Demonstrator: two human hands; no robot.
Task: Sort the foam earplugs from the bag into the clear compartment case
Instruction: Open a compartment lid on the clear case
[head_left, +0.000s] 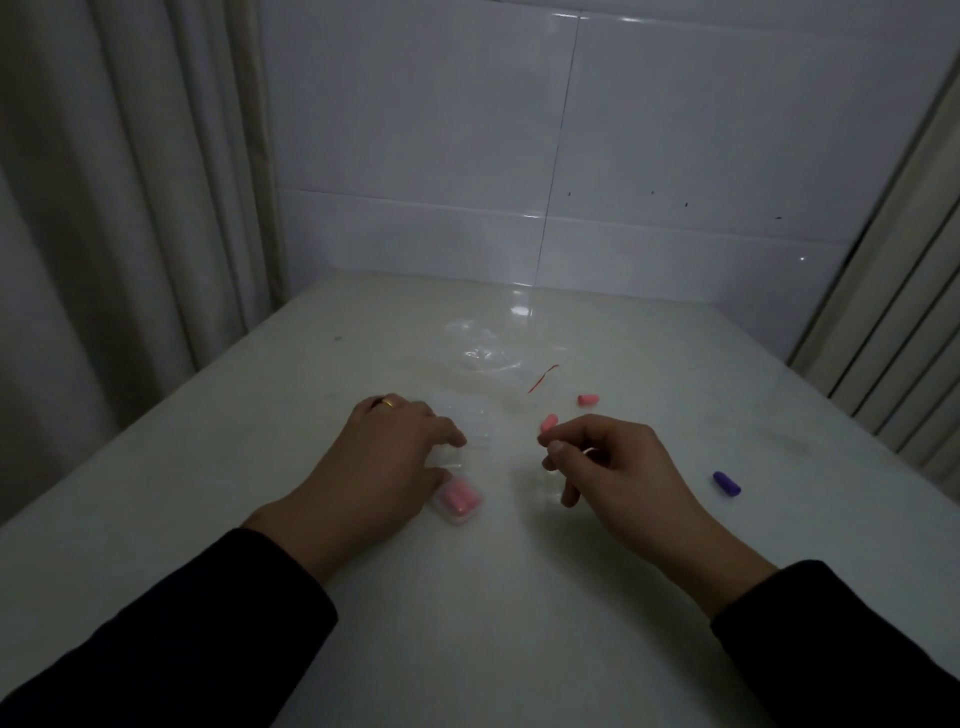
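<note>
Both hands were placed at the clear compartment case (465, 436), the left hand (387, 462) pressed on its left edge and the right hand (605, 467) pinched on a pink earplug (548, 423), which could be dropped short of a compartment, since the case was nearly invisible on the white table (208, 493).

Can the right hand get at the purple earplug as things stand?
Probably yes. The purple earplug lies alone on the table, to the right of the right hand, with nothing between them, though its grip seems to pinch a pink earplug.
</note>
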